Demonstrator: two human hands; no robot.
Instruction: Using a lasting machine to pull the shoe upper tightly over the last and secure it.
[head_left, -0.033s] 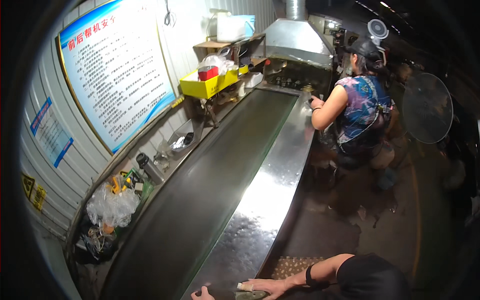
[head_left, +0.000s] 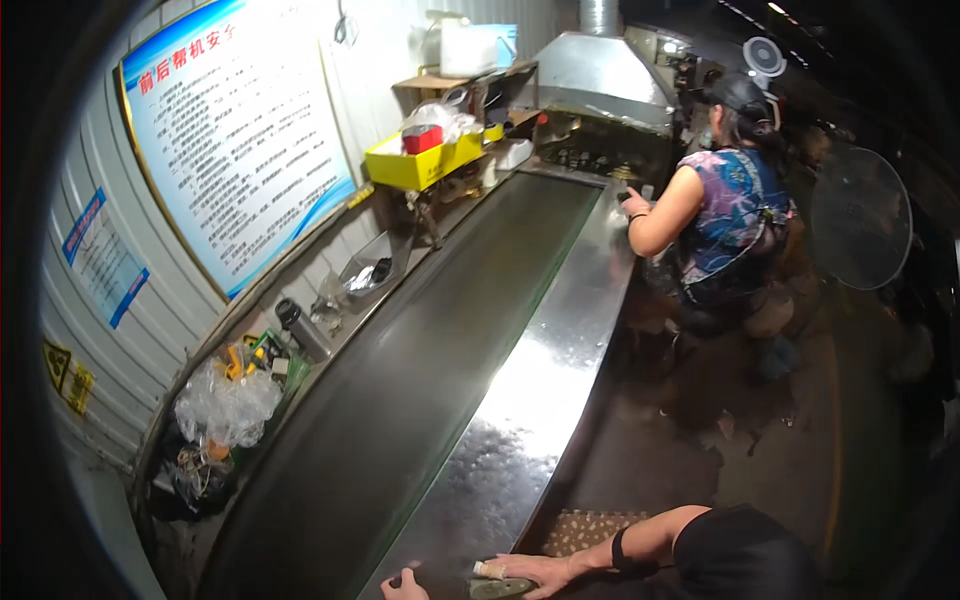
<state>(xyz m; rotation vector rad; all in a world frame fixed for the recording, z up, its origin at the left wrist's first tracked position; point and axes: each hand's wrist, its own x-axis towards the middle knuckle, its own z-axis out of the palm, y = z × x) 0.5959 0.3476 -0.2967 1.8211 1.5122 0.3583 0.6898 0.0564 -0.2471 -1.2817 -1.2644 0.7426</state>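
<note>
At the lower edge, my right hand (head_left: 530,571) comes in from the right, a pale wrap on one finger. It grips a flat, rounded olive-green piece (head_left: 502,588) at the near end of the metal ledge (head_left: 475,490). My left hand (head_left: 405,588), partly cut off by the frame, is curled beside it. Its fingers close around something dark that I cannot make out. A dark, blurred shape (head_left: 442,580) fills the space between both hands. The dark conveyor belt (head_left: 400,370) runs away along the ledge's left side.
A co-worker (head_left: 725,210) stands at the far right of the belt, holding a small dark thing. A metal hood (head_left: 605,75) covers the far end. Along the wall are a yellow bin (head_left: 420,168), a flask (head_left: 302,330) and plastic bags (head_left: 228,400). A fan (head_left: 862,218) stands right.
My left hand has shifted slightly left and now shows something dark in its fingers. More of the olive-green piece shows under my right hand. The co-worker's hand has risen slightly.
</note>
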